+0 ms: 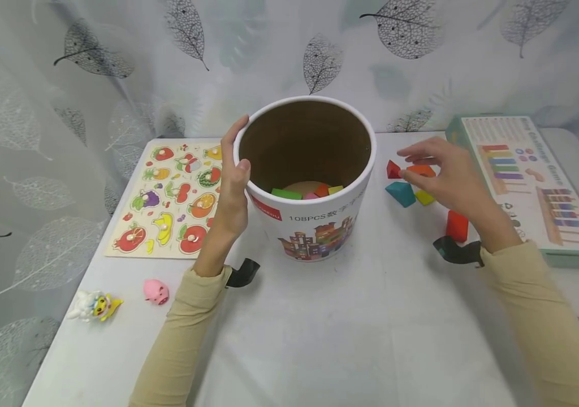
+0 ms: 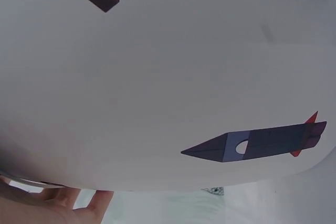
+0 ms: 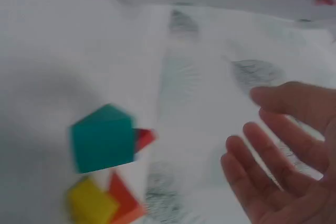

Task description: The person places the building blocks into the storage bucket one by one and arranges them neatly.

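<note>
A big white bucket (image 1: 315, 209) with printed toy buildings stands upright on the table, colored blocks at its bottom. My left hand (image 1: 233, 189) grips the bucket's left side near the rim, thumb towards the front and a finger towards the back. In the left wrist view, its fingers show at the bucket's edge. My right hand (image 1: 447, 175) hovers over the loose blocks, fingers spread and holding nothing. Below it lie a teal block (image 3: 103, 142), a yellow block (image 3: 92, 201), an orange block (image 1: 420, 170) and a red triangular block (image 1: 393, 169). Another red block (image 1: 457, 226) lies nearer the right wrist.
A fruit puzzle board (image 1: 167, 198) lies at the left. In front of it are a pink pig figure (image 1: 156, 291) and a yellow-and-white figure (image 1: 97, 306). On the right lies a boxed game (image 1: 539, 186). A leaf-patterned curtain (image 1: 269, 56) hangs behind the table.
</note>
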A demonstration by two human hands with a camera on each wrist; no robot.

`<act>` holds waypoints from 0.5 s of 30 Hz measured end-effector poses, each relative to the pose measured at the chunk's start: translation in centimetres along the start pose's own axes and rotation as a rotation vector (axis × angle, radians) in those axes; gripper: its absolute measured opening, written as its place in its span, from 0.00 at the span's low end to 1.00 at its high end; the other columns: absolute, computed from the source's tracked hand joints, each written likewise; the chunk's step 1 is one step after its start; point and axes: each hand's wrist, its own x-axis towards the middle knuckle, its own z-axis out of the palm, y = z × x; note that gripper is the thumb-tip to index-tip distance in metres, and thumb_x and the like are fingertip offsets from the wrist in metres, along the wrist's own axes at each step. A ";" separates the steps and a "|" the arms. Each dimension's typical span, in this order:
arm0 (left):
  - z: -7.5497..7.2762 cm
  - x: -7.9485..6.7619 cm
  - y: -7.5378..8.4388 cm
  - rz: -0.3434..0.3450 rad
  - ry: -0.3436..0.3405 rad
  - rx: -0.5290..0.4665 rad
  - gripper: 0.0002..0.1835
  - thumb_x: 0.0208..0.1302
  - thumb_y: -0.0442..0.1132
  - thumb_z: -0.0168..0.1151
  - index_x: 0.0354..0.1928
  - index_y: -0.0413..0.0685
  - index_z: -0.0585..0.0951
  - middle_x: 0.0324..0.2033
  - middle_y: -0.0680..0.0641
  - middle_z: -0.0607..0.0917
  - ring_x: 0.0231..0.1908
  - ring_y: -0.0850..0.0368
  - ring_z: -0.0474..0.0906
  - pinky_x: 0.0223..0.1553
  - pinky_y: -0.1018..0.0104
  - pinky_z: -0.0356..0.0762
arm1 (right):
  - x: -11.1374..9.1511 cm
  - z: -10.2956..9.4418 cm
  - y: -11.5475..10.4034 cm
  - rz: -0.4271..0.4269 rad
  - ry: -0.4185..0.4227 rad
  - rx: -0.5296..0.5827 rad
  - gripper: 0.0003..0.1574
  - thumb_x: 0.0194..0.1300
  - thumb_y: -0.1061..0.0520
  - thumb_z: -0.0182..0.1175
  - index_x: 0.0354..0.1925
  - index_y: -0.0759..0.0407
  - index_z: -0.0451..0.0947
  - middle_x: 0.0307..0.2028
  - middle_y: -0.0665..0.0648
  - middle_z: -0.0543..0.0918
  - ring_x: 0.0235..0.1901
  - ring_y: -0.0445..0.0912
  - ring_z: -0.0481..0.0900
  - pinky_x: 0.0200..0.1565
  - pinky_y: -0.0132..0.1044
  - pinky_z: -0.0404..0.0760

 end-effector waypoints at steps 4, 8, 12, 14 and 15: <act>0.1 0.0 0.0 -0.004 0.002 0.002 0.46 0.57 0.71 0.49 0.73 0.57 0.54 0.66 0.49 0.66 0.65 0.49 0.64 0.64 0.38 0.65 | -0.3 1.4 2.1 0.085 -0.082 -0.009 0.24 0.62 0.58 0.65 0.56 0.63 0.78 0.53 0.66 0.79 0.52 0.61 0.79 0.54 0.39 0.80; 0.1 -0.1 0.0 -0.007 0.005 0.006 0.45 0.57 0.69 0.49 0.73 0.58 0.54 0.66 0.49 0.66 0.65 0.49 0.64 0.64 0.39 0.65 | -0.4 2.9 3.1 0.103 -0.129 -0.024 0.23 0.60 0.63 0.65 0.54 0.69 0.78 0.50 0.70 0.79 0.48 0.65 0.81 0.54 0.58 0.77; 0.1 0.0 0.0 -0.001 0.006 0.002 0.47 0.56 0.71 0.49 0.73 0.57 0.54 0.66 0.48 0.66 0.65 0.48 0.64 0.64 0.38 0.63 | -0.4 3.7 3.5 0.111 -0.144 -0.059 0.23 0.57 0.65 0.65 0.52 0.70 0.79 0.48 0.72 0.79 0.45 0.66 0.81 0.52 0.58 0.78; 0.2 0.1 0.0 0.002 0.006 0.000 0.47 0.56 0.72 0.49 0.73 0.57 0.54 0.66 0.48 0.66 0.65 0.48 0.64 0.65 0.38 0.63 | -0.5 3.8 3.6 0.116 -0.145 -0.074 0.23 0.57 0.65 0.66 0.52 0.70 0.80 0.47 0.72 0.79 0.44 0.65 0.80 0.51 0.58 0.79; 0.2 0.1 0.1 0.004 0.005 0.000 0.47 0.56 0.72 0.49 0.73 0.57 0.54 0.66 0.48 0.66 0.65 0.48 0.64 0.65 0.38 0.63 | -0.5 3.7 3.6 0.117 -0.146 -0.080 0.23 0.57 0.65 0.66 0.52 0.70 0.80 0.47 0.71 0.79 0.44 0.64 0.80 0.50 0.58 0.79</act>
